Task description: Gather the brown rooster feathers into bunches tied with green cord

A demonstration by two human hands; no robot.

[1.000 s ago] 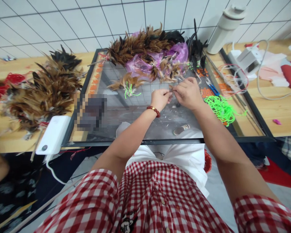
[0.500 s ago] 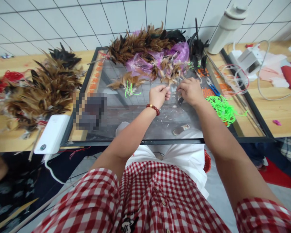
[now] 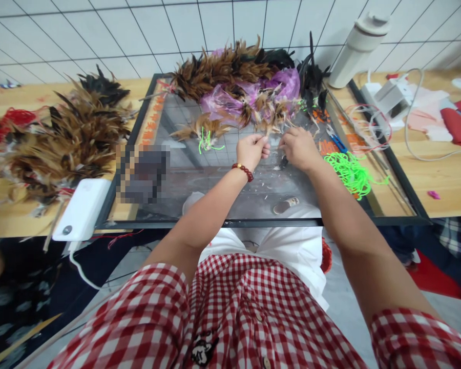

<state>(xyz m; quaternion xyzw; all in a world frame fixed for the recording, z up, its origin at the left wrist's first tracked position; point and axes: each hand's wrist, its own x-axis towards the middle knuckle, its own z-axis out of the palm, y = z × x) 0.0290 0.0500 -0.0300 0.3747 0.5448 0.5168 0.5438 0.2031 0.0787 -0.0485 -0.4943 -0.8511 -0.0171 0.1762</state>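
Note:
My left hand [image 3: 253,149], with a dark red bead bracelet [image 3: 243,172] on the wrist, is closed in a pinch on what looks like a small brown feather [image 3: 268,131]. To its right, my right hand [image 3: 300,148] has its fingers bent together; what they hold, if anything, is too small to make out. Loose brown feathers [image 3: 274,114] lie just beyond both hands. Left of them is a feather bunch [image 3: 205,128] tied with bright green cord. A tangle of green cord [image 3: 349,174] and blue-handled snips [image 3: 336,139] lie beside my right forearm.
All this rests on a black-framed glass panel [image 3: 215,205]. Behind are a brown feather garland [image 3: 223,66], purple plastic [image 3: 282,84] and black feathers [image 3: 313,77]. A white bottle [image 3: 359,51] stands back right. At left are a feather heap [image 3: 72,133] and a white power bank [image 3: 80,210].
My right hand has shifted very slightly left and up, with its fingers still bent. My left hand keeps its pinch in the same place. The camera view has tilted a little.

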